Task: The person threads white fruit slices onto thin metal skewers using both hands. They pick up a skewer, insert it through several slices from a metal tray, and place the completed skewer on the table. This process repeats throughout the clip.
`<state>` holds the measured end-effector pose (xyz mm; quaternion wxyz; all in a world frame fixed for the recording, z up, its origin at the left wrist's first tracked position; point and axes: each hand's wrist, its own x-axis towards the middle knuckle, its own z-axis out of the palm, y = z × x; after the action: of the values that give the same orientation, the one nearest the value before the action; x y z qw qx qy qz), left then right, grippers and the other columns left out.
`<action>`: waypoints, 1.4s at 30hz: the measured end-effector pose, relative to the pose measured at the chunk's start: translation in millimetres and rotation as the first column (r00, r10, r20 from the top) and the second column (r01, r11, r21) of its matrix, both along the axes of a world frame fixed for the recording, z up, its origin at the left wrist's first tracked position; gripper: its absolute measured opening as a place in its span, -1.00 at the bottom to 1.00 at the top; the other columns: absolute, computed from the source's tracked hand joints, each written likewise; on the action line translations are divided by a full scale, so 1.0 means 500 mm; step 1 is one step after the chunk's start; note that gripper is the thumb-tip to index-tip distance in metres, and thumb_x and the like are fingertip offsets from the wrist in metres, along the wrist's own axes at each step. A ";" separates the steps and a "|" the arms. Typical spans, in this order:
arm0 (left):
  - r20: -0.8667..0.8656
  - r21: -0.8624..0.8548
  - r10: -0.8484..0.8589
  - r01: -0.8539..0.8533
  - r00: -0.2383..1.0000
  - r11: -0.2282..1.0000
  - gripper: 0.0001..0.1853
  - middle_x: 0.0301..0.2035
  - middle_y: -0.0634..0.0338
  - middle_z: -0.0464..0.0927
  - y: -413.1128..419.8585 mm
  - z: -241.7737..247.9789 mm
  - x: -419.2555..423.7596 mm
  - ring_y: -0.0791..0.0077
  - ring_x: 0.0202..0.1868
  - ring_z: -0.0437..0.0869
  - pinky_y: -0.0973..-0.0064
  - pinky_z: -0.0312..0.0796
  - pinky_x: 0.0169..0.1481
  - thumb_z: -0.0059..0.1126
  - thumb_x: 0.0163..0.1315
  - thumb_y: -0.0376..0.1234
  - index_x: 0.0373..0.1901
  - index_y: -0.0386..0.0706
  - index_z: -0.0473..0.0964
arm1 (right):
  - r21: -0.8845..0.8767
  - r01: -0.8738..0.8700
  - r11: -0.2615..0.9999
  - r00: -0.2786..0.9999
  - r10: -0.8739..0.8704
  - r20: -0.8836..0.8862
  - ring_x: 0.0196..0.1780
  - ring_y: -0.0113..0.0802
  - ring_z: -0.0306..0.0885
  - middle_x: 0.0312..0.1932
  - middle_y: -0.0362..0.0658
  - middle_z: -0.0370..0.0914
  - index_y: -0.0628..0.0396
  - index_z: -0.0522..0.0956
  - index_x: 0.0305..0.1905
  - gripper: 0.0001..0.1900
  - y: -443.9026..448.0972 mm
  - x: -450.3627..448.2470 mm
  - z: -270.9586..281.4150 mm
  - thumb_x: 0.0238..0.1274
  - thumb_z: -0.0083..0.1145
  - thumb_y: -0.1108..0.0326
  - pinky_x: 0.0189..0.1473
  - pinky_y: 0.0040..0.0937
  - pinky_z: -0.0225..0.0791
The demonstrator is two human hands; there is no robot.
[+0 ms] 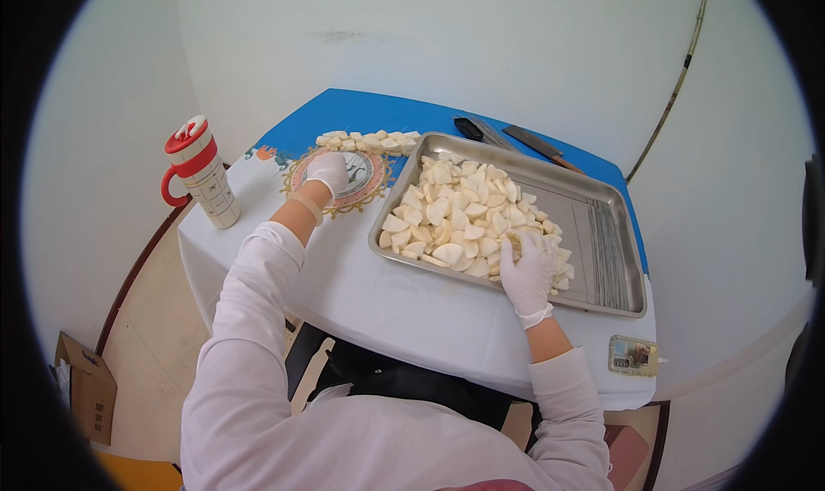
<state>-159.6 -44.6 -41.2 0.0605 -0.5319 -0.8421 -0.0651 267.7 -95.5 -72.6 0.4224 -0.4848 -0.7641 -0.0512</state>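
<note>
My left hand (328,171), in a thin white glove, is curled above the round printed emblem (361,185) on the tablecloth. Its fingers face away, so whatever they may hold is hidden. Just beyond it lies a row of white vegetable pieces (367,142), apparently threaded on thin skewers. My right hand (530,272), also gloved, rests at the near right side of a heap of cut white vegetable pieces (461,211). Thumb and fingers are spread over the pieces; the fingertips blend into the heap. A shallow steel tray (515,162) holds the heap and a bundle of thin grey skewers (606,256).
Behind the tray lie a cleaver (533,141) with a wooden handle, a black object (468,129) and more thin skewers (493,134). A red-and-white tumbler (205,175) stands at the left table edge. A phone-like item (633,356) lies front right. A cardboard box (90,388) sits on the floor.
</note>
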 end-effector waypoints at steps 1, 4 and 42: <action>-0.018 -0.021 -0.016 0.016 1.000 1.000 -0.75 -0.09 -0.10 0.75 0.001 0.001 0.003 0.03 -0.01 0.80 0.22 0.63 0.05 0.15 0.30 -0.33 -0.13 -0.19 0.76 | 0.007 -0.001 1.000 1.000 0.001 -0.002 0.18 0.02 0.48 -0.04 -0.05 0.62 0.09 0.66 -0.01 -0.71 0.001 0.001 -0.001 0.31 0.23 0.16 0.25 -0.02 0.27; -0.051 -0.079 -0.051 0.047 0.997 0.996 -0.75 -0.06 -0.07 0.75 0.001 0.009 0.016 0.06 0.00 0.80 0.23 0.63 0.06 0.16 0.31 -0.33 -0.11 -0.18 0.76 | -0.016 -0.003 1.000 1.000 0.003 -0.009 0.17 0.02 0.48 -0.06 -0.05 0.62 0.09 0.66 -0.02 -0.72 -0.002 0.001 0.004 0.31 0.23 0.17 0.22 -0.02 0.28; 0.070 -0.118 -0.680 0.683 0.730 0.721 -0.48 0.11 -0.05 0.63 -0.035 0.061 0.333 0.01 0.26 0.54 0.10 0.26 0.42 0.11 0.38 -0.18 0.35 -0.12 0.48 | -0.075 -0.073 0.995 0.992 0.064 -0.110 0.04 0.02 0.57 -0.18 0.02 0.64 0.13 0.68 -0.10 -0.72 0.014 0.005 -0.002 0.33 0.21 0.15 0.09 -0.04 0.36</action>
<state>6.7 -62.1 -10.5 -0.0130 -0.8060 -0.5909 -0.0314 270.2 -88.5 -73.7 0.4447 -0.4768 -0.7580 0.0197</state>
